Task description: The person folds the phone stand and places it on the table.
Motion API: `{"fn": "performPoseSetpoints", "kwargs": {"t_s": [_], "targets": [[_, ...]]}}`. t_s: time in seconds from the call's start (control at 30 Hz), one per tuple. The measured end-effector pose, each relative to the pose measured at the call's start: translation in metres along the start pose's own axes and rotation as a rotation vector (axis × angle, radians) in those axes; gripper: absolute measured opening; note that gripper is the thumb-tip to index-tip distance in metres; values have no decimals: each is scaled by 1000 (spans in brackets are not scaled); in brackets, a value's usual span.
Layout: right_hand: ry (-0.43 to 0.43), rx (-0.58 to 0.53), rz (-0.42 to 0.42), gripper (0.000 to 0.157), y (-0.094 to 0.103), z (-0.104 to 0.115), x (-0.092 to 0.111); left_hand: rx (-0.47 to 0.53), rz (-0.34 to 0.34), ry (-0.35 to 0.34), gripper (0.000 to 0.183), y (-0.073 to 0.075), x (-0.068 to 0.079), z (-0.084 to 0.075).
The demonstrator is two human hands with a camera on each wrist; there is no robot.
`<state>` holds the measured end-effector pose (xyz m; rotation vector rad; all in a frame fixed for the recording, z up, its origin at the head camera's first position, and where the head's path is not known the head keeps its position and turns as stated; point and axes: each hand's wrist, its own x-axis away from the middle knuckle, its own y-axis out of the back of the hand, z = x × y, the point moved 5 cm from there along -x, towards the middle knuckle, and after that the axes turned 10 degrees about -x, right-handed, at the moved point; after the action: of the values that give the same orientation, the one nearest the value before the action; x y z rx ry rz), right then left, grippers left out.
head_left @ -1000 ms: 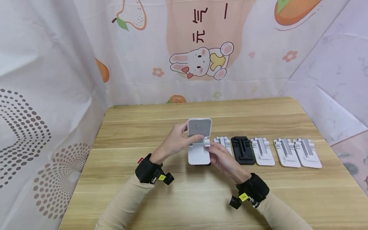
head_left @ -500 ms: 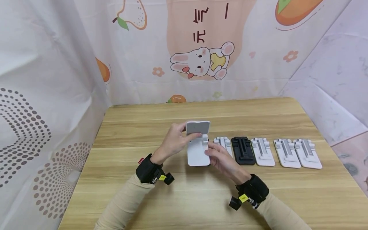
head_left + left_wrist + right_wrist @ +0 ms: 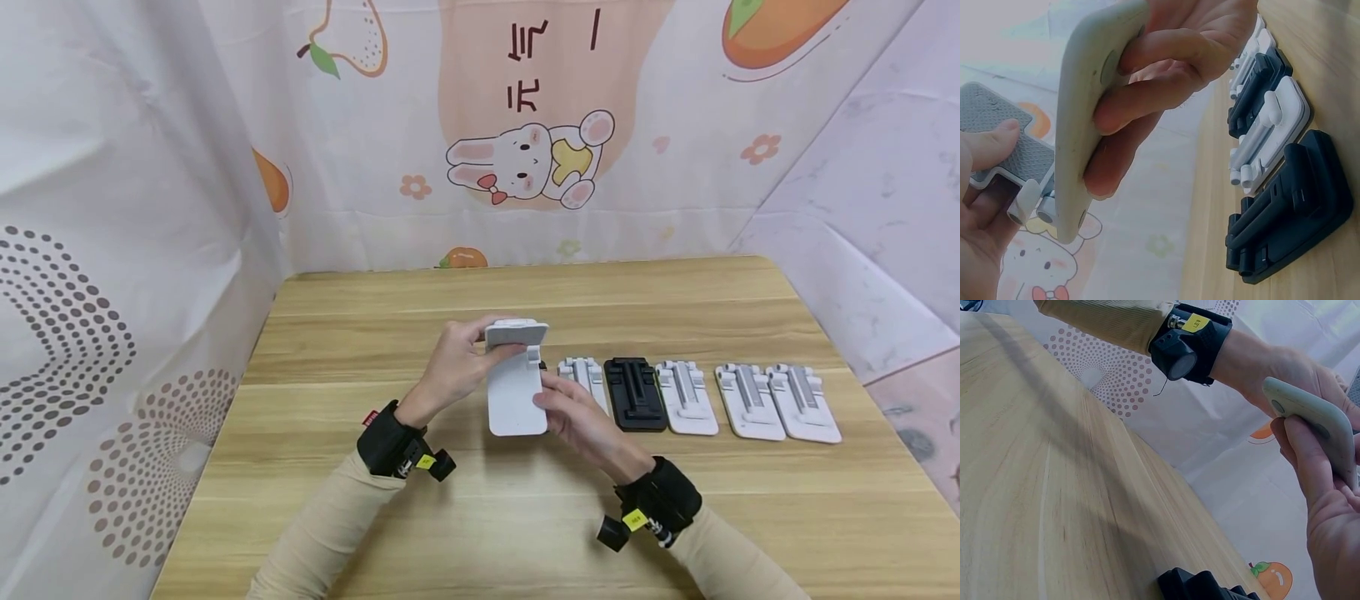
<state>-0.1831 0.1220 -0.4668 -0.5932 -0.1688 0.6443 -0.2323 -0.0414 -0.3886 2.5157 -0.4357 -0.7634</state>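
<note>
Both hands hold a white folding phone stand [image 3: 517, 400] up over the table. My left hand [image 3: 467, 362] pinches its top plate, thumb on the grey padded face [image 3: 1022, 134] and fingers behind. The right hand [image 3: 577, 412] grips the base plate [image 3: 1082, 119] along its edge. In the left wrist view a hinge [image 3: 1038, 203] joins the two plates, which stand at an angle to each other. From the head, the padded face looks narrow and tilted. A black phone stand [image 3: 1291, 212] lies folded on the table below, mostly hidden behind the held one in the head view.
To the right, a row of folded phone stands lies on the wooden table [image 3: 360, 333]: a white one [image 3: 585, 379], a black one [image 3: 635, 396] and several more white ones [image 3: 686, 400]. A printed curtain [image 3: 360, 167] hangs behind the table's back edge.
The stand's padded top plate has tilted, its grey face narrowing in the head view, and the base plate shows more fully. The right thumb has come onto the base's front edge.
</note>
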Motion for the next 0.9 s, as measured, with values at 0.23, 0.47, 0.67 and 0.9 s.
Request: {"fn": "performPoseSetpoints", "kwargs": {"t_s": [0.23, 0.47, 0.67, 0.9], "targets": [[-8, -3, -12, 59, 2, -2, 1, -10, 33, -7, 46, 1, -2, -1], [-17, -35, -50, 60, 4, -2, 1, -43, -125, -220, 33, 11, 2, -15], [6, -59, -47, 60, 6, -4, 1, -44, -205, -258, 27, 11, 8, -17], [13, -96, -39, 62, 6, -5, 1, -41, -278, -282, 27, 8, 17, -18]]}}
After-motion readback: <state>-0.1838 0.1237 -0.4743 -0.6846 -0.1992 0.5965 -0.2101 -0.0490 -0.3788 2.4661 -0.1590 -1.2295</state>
